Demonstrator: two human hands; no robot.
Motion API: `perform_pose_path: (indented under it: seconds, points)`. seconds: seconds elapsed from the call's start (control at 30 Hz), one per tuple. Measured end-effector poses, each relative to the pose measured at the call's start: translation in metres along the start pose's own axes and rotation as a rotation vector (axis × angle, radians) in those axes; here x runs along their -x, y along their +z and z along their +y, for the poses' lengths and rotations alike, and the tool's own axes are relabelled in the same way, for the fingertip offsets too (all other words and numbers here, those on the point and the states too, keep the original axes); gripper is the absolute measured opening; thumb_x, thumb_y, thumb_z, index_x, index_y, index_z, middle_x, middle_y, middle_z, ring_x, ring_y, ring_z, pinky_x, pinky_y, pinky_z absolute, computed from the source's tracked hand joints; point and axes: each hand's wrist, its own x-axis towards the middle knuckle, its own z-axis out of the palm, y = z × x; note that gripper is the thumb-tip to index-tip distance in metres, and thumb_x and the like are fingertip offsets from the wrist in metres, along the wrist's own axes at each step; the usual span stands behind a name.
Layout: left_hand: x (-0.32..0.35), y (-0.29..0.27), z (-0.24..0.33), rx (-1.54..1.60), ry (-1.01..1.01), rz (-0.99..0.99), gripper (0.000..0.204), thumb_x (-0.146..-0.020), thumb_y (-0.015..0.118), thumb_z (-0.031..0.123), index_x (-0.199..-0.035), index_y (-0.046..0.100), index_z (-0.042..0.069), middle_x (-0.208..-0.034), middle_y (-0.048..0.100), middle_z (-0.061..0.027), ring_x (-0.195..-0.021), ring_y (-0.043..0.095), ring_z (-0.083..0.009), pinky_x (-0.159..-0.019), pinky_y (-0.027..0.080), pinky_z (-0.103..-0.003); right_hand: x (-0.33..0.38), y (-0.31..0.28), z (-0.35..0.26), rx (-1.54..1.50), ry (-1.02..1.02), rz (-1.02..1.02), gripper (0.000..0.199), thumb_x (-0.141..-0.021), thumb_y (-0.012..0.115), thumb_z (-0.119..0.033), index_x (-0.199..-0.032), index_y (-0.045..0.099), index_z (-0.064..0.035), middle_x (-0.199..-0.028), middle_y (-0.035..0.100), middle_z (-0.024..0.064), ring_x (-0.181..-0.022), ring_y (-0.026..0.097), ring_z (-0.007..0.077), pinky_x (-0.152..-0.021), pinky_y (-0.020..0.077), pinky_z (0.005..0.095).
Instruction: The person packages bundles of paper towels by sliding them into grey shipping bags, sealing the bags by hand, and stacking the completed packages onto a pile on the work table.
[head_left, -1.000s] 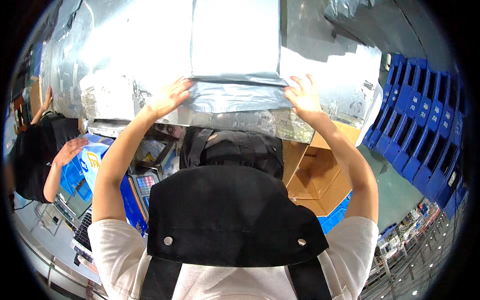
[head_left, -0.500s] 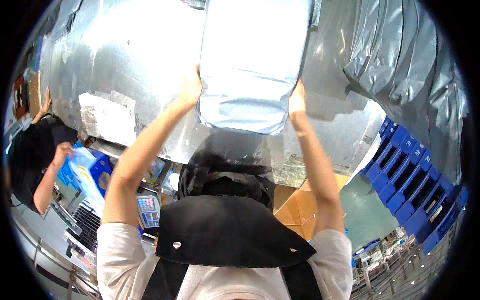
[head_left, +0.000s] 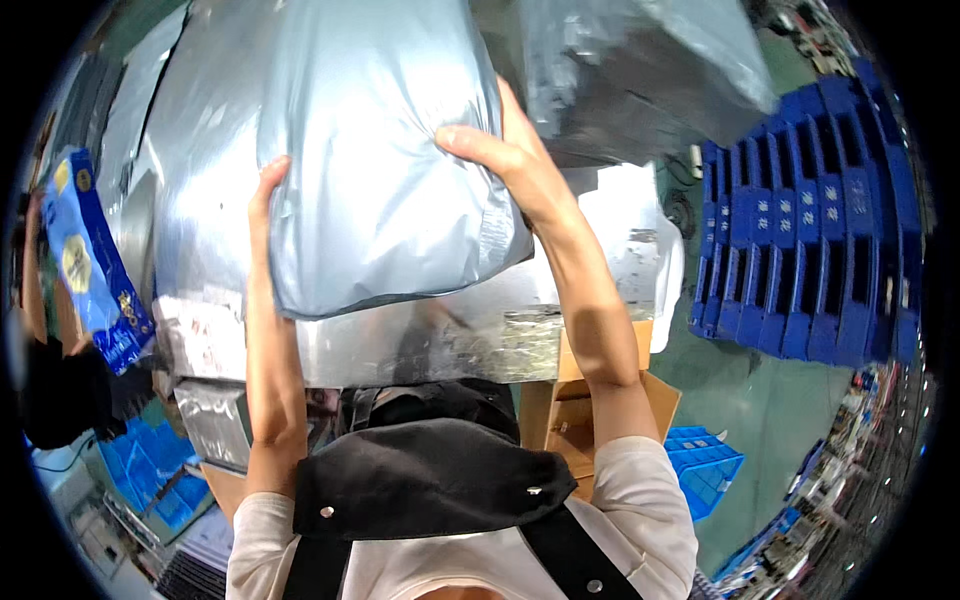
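Observation:
A bulky, pale grey plastic mailing bag [head_left: 385, 170], filled and creased, is held up over the metal-topped table [head_left: 400, 345]. My left hand [head_left: 268, 190] grips its left side, thumb at the edge and the other fingers hidden behind or under it. On the right side my right hand [head_left: 505, 150] clasps the bag with the thumb pressed on its upper face. The far end of the bag runs out of the picture.
Beyond my right hand lies another grey plastic-wrapped bundle [head_left: 640, 90]. Blue plastic pallets [head_left: 810, 210] stand at right, with a blue crate [head_left: 706, 465] below. An open cardboard box [head_left: 575, 435] sits by my right arm. At far left a person's hand is near a blue printed bag [head_left: 85, 265].
The grey bag has shifted left and appears larger, tilted in my hands. My right thumb now lies on its upper face. The view has turned right, and the other person's blue bag shows more fully.

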Motion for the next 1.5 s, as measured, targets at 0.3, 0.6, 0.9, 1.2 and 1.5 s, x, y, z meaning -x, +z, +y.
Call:
perform_pose_path:
  seconds: [0.3, 0.6, 0.9, 1.2, 1.5]
  points:
    - [0.038, 0.204, 0.120, -0.188, 0.716, -0.432, 0.047, -0.076, 0.055, 0.038, -0.103, 0.057, 0.000, -0.093, 0.061, -0.0143, -0.083, 0.059, -0.0222, -0.072, 0.048, -0.032, 0.009, -0.167, -0.196, 0.219, -0.632, 0.361, 0.034, -0.079, 0.052, -0.026, -0.096, 0.057, 0.0029, -0.095, 0.058, 0.0092, -0.090, 0.054, 0.0203, -0.077, 0.0435, 0.0353]
    - [-0.086, 0.345, 0.095, -0.246, 0.252, -0.795, 0.053, -0.084, 0.045, 0.046, -0.112, 0.053, 0.001, -0.102, 0.060, -0.0118, -0.087, 0.059, -0.0212, -0.079, 0.047, -0.031, -0.098, -0.317, -0.166, 0.011, -0.231, 0.352, 0.052, -0.080, 0.056, -0.032, -0.120, 0.045, -0.0005, -0.093, 0.059, 0.0110, -0.090, 0.055, 0.0192, -0.083, 0.0406, 0.0287]
    - [-0.001, 0.335, 0.071, -0.732, 1.032, -0.536, 0.099, -0.068, 0.066, 0.047, -0.136, 0.012, -0.001, -0.135, 0.024, -0.0261, -0.121, 0.034, -0.0324, -0.099, 0.026, -0.040, 0.003, -0.258, -0.153, 0.311, -0.425, 0.536, 0.089, -0.071, 0.061, -0.048, -0.132, 0.021, 0.0028, -0.123, 0.041, 0.0278, -0.116, 0.041, 0.0318, -0.092, 0.0348, 0.0346]
    - [-0.076, 0.306, 0.083, -0.690, 0.723, -0.147, 0.090, -0.069, 0.061, 0.047, -0.132, 0.021, -0.004, -0.130, 0.035, -0.0250, -0.121, 0.033, -0.0333, -0.101, 0.023, -0.043, -0.063, -0.285, -0.123, -0.137, 0.101, 0.477, 0.049, -0.080, 0.055, -0.036, -0.114, 0.052, -0.0007, -0.106, 0.057, 0.0091, -0.094, 0.052, 0.0206, -0.084, 0.0401, 0.0304]
    - [-0.025, -0.201, -0.106, -1.059, 0.869, 0.498, 0.040, -0.074, 0.060, 0.019, -0.110, 0.051, 0.004, -0.109, 0.050, -0.0167, -0.108, 0.042, -0.0324, -0.094, 0.032, -0.040, 0.220, -0.136, 0.213, 0.387, 0.078, 0.695, 0.012, -0.076, 0.049, -0.001, -0.085, 0.058, -0.0002, -0.074, 0.057, 0.0061, -0.059, 0.050, 0.0124, -0.051, 0.0405, 0.0229]
